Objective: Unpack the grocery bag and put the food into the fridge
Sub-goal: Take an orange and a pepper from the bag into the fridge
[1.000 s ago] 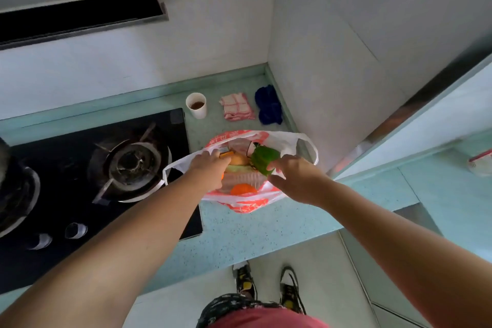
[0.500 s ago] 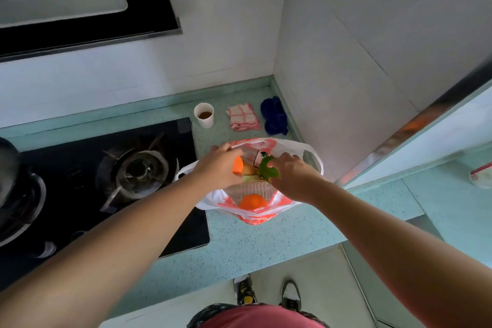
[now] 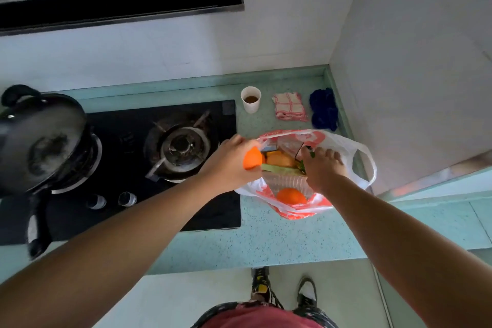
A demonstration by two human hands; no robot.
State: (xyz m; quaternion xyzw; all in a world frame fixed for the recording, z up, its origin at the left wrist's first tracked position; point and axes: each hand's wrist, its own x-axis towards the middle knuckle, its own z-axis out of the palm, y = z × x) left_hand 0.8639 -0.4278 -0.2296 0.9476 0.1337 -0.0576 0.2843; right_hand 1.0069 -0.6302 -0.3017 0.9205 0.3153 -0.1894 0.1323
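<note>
Right of centre in the frame, the bag (image 3: 355, 153) sat on the worktop (image 3: 266, 243) beside the hob (image 3: 133, 210). The left hand (image 3: 230, 165) gripped a carrot (image 3: 252, 159) at the bag's left rim. The right hand (image 3: 323, 169) reached inside, fingers curled round a green vegetable (image 3: 302, 166). An orange (image 3: 291, 196) lay lower in the bag.

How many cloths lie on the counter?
2: a pink checked cloth right of the paper cup, and a blue cloth in the corner beside it. No others show.
</note>
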